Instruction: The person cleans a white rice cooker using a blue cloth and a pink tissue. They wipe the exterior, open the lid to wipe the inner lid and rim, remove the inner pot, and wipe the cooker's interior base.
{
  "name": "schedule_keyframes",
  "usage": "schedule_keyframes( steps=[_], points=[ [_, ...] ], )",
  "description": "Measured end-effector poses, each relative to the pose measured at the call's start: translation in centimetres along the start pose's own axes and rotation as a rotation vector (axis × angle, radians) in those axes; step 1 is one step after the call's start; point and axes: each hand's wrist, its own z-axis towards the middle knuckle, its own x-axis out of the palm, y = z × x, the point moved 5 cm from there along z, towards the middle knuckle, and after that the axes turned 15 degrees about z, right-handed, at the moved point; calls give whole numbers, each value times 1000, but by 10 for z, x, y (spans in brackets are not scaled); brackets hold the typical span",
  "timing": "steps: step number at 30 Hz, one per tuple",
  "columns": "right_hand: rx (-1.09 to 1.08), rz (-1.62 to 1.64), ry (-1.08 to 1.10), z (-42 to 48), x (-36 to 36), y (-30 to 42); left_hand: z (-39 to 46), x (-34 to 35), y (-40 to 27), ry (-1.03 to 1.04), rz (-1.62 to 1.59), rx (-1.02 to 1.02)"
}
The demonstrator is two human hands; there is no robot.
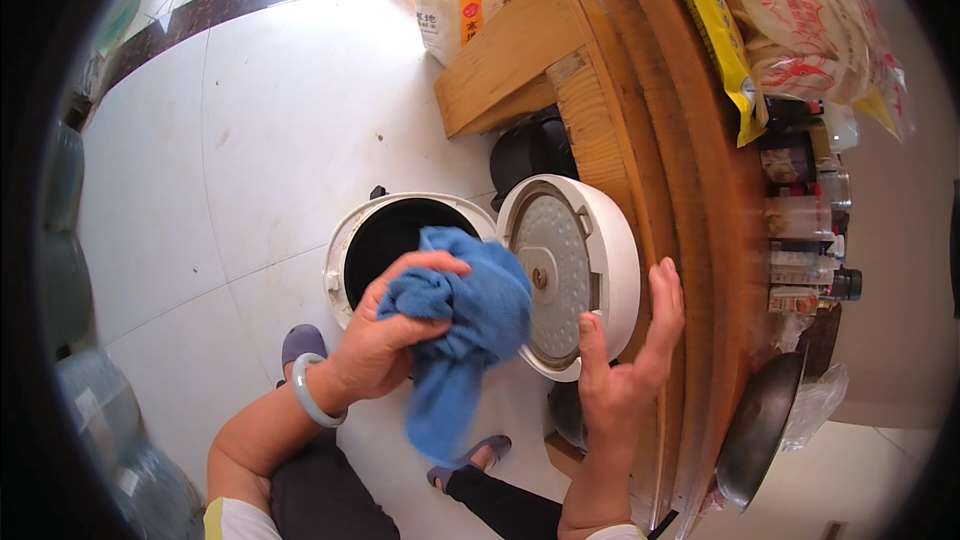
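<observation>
A crumpled blue cloth is bunched in my left hand, with one end hanging down. Below it a rice cooker with a white body stands on the floor, its black inside partly hidden by the cloth and hand. The cooker's lid is raised and tilted to the right; its dimpled metal inner plate faces the cloth. Beside the lid's lower right rim, my right hand has its thumb and fingers apart and holds nothing. Whether the thumb touches the rim, I cannot tell.
A wooden cabinet runs along the right, a black pot under it. Food packages, several jars and a wok are on top. A printed sack stands beyond; wrapped bottles line the left.
</observation>
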Motion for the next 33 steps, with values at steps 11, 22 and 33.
schedule_keyframes(
  steps=[11, 22, 33],
  points=[
    [55, 107, 37, -16, 32, -27, 143, 79, -36, 322, 1170, 784],
    [147, 230, -12, -15, 18, -41, 242, -36, 74, 67, 682, 38],
    [108, 181, 27, -24, 8, -55, 140, 95, -20, 337, 1040, 854]
  ],
)
